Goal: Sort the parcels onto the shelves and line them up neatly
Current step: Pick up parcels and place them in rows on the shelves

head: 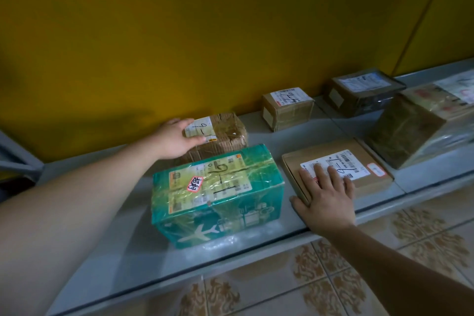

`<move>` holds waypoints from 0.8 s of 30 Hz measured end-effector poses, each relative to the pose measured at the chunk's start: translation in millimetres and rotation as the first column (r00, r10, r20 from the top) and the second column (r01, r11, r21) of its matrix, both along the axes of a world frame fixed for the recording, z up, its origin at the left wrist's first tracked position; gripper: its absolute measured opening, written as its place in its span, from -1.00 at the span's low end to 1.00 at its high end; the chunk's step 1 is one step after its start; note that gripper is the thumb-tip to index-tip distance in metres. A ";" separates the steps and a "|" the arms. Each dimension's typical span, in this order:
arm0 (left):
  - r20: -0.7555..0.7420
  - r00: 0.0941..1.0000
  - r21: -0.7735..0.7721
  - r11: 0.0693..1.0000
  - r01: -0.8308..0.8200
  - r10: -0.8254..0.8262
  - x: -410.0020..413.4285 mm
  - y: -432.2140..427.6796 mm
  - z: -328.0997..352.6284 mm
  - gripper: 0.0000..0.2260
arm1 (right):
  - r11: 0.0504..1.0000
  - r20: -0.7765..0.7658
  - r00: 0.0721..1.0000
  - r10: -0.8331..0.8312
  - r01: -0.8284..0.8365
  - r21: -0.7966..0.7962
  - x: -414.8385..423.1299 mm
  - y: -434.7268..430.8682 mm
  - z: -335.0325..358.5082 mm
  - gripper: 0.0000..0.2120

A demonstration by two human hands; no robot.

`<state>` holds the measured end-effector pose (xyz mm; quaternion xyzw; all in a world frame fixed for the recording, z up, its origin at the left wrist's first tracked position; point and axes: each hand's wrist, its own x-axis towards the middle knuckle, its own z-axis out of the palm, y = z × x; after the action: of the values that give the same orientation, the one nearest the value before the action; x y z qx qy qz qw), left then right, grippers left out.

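The left hand (pixel 177 140) reaches across the grey shelf (pixel 102 226) to the brown taped parcel (pixel 220 136) that lies at the back, close to the yellow wall (pixel 205 20). Its palm lies against the parcel's left end, the thumb stretches along the near edge of the white label (pixel 200 128), and the other fingers (pixel 174 120) curl over the far top corner, so the hand is loosely open around that end rather than closed in a fist.

The right hand (pixel 325 197) lies palm down on the flat cardboard parcel (pixel 338 172) at the front of the shelf. Its fingers are spread and straight, the tips resting on the parcel's white shipping label (pixel 341 164), while the thumb sticks out to the left and touches the shelf just beside the parcel's near corner.

Between the two hands stands the green parcel (pixel 218 195), wrapped in clear tape, just in front of the brown one and close beside the flat one; neither hand touches it.

Farther right along the back sit a small brown box (pixel 287 108) and a dark wrapped box (pixel 361 92). A larger film-covered box (pixel 415 123) stands at the right edge, nearer the front. Patterned floor tiles (pixel 333 277) show below the shelf.
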<state>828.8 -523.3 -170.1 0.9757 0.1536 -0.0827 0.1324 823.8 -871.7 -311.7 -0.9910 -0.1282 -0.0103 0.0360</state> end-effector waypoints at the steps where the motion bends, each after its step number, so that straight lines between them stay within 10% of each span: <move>1: -0.024 1.000 0.020 1.000 0.015 -0.015 5.5 4.1 -3.4 -0.28 | 1.000 0.009 1.000 -0.002 0.002 0.005 -0.5 -0.1 -1.2 -0.26; 15: -0.191 0.966 0.188 0.960 0.208 -0.172 51.7 43.3 -61.0 -0.31 | 0.999 0.021 0.999 -0.045 0.045 0.006 -1.7 0.3 -2.6 -0.27; 24: -0.170 0.978 0.040 0.991 0.128 -0.120 48.8 23.7 -39.7 -0.29 | 0.999 0.009 0.999 -0.053 0.053 0.009 -1.6 1.3 -2.0 -0.26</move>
<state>877.6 -499.6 -209.8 0.9760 0.1052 -0.1686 0.0890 822.2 -870.4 -313.8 -0.9939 -0.1018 -0.0167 0.0394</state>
